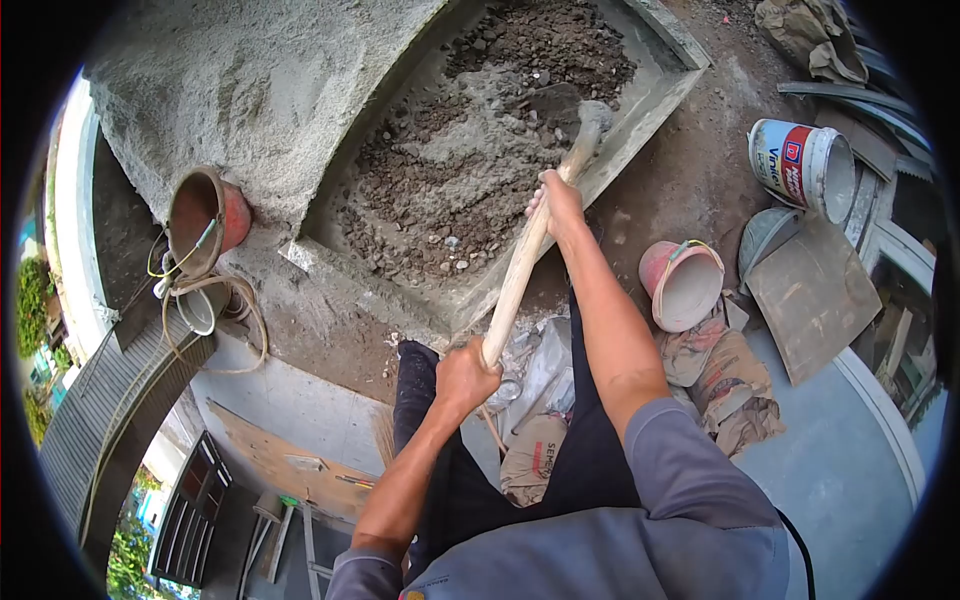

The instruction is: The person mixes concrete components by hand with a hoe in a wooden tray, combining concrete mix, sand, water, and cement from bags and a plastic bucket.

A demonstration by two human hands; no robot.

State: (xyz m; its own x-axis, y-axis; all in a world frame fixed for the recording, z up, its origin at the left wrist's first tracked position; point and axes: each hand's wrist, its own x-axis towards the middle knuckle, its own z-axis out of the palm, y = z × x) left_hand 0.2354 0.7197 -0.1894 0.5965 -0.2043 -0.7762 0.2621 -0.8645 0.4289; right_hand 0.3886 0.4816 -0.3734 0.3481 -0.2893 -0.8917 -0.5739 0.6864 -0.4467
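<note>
A hoe (518, 272) with a pale wooden handle slants up across the middle of the view. My left hand (466, 380) wraps round the handle's lower end, close to my body. Farther up, my right hand (560, 204) is closed round the same handle, nearer the head. The hoe's blade (556, 103) rests in a mix of dark gravel and grey powder (440, 165), its edge partly buried. That mix lies in a shallow mortar trough (640, 135) with grey, crusted walls.
Grey sand (240, 90) is heaped left of the trough. A reddish bucket (238, 218) with rope stands at left; a pink bucket (682, 285) and a paint pail (790, 165) are at right. Cement bags (535, 460) lie by my legs, and a board (815, 290) leans at right.
</note>
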